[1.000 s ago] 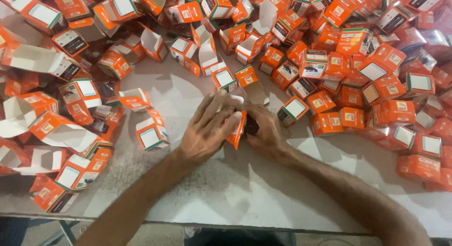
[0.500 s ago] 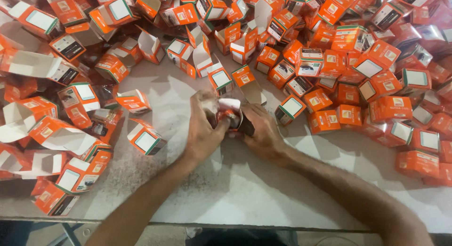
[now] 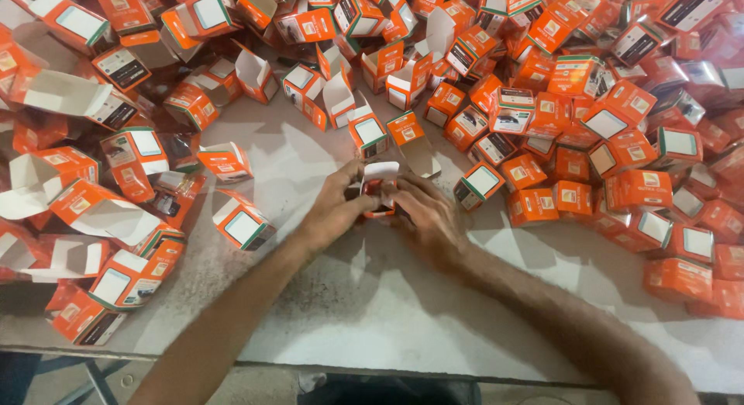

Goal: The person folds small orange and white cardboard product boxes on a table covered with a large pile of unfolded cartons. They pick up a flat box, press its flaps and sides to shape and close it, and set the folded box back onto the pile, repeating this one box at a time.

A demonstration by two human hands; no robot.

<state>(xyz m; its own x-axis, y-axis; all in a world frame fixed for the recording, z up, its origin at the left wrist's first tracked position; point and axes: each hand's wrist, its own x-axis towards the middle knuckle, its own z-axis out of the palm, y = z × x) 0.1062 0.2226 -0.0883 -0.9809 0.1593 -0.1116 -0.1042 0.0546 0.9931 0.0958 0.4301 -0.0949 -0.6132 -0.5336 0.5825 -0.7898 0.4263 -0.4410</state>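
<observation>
- My left hand [image 3: 335, 207] and right hand [image 3: 425, 213] are together near the middle of the table [image 3: 372, 312], both clamped on one small orange box [image 3: 380, 189].
- Box has its white top flap standing open, pointing to the far edge; it sits between my fingertips, bottom on or just above the tabletop, cannot tell which.
- L hand: wrist low, fingers curled, thumb pressing on the box's left side. Forearm comes in from the near edge, bottom-left, at a diagonal.
- R hand: palm down, fingers bent over the box's right side, knuckles raised. Forearm comes from the near-right corner, lying low over the table.
- Just beyond my hands, twd the far edge: an open orange box with window [image 3: 369, 133] and a closed flat one [image 3: 404, 127].
- Left side: a box lying with white window up [image 3: 242, 221], apart from my L hand.
- Right side and far edge: big heap of closed orange boxes [image 3: 620, 141].
- Left edge: pile of unfolded, open cartons [image 3: 70, 196].
</observation>
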